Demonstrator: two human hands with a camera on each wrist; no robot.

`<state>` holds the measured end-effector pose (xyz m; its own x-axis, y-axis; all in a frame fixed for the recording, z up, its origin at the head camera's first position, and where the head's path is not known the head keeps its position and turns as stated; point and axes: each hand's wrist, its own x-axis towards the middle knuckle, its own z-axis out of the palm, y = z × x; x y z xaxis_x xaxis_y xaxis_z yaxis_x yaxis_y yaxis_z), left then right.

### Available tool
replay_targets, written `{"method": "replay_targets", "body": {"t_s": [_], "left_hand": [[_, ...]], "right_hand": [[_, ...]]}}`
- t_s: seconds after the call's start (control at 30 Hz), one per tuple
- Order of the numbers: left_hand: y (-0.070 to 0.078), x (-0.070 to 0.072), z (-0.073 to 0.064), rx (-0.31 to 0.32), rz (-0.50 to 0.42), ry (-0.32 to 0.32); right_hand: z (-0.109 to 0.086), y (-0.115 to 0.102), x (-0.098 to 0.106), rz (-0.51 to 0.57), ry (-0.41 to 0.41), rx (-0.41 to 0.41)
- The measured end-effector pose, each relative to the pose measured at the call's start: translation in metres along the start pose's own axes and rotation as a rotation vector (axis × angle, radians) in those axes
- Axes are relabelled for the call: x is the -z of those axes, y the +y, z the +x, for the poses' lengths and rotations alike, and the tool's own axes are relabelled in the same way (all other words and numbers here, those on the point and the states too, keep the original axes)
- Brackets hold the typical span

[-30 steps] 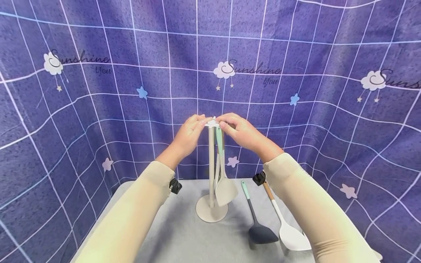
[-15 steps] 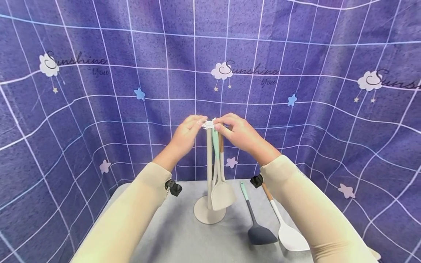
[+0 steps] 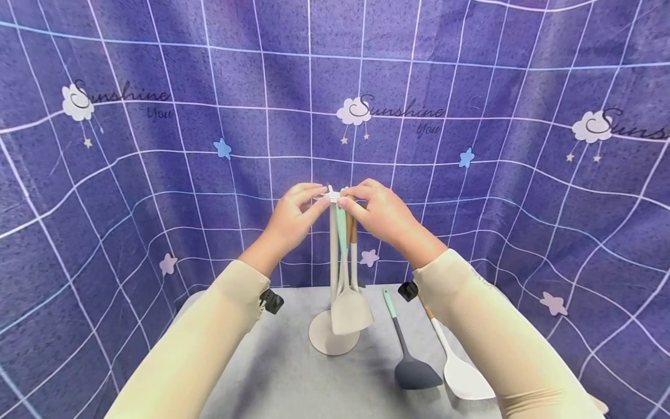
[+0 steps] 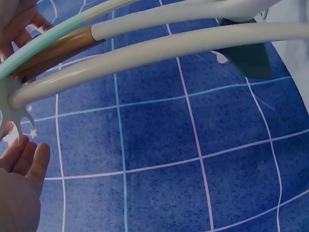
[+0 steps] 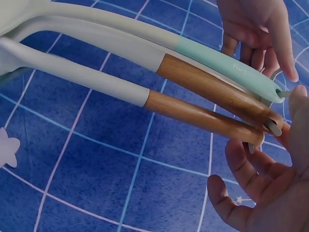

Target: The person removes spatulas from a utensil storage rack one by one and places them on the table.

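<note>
A cream utensil stand with a round base rises to a hooked top. My left hand pinches the hooked top from the left, thumb in front. From the right, my right hand holds it with thumb and fingers, the thumb beside the mint handle's upper end. A cream turner with a mint handle hangs in front of the pole. Two white-shafted utensils with wooden handles hang beside it from separate hooks. A dark utensil head shows behind the pole in the left wrist view.
To the right of the stand, a black turner with a mint handle lies on the grey table. Beside it lies a white turner with a wooden handle, partly under the right sleeve. A purple checked curtain hangs behind.
The hooked top has turned between the hands. The hanging cream turner has swung left across the front of the pole, and a wooden handle shows more to its right.
</note>
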<state>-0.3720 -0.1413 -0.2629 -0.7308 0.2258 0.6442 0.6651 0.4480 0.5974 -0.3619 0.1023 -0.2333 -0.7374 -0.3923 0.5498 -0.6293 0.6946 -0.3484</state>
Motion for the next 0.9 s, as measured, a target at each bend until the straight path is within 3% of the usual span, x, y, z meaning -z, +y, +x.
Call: {"method": "replay_targets", "body": {"t_s": [0.4,0.57,0.9], "left_hand": [[-0.002,0.004,0.002,0.015,0.055,-0.017],[-0.005,0.004,0.003,0.051,0.05,-0.043],[-0.014,0.003,0.006,0.052,-0.013,-0.049]], "right_hand": [[-0.004,-0.003,0.005,-0.05,-0.033,0.006],[-0.005,-0.005,0.004,-0.067,-0.01,-0.007],[-0.006,-0.01,0.0,-0.101,0.055,0.022]]}}
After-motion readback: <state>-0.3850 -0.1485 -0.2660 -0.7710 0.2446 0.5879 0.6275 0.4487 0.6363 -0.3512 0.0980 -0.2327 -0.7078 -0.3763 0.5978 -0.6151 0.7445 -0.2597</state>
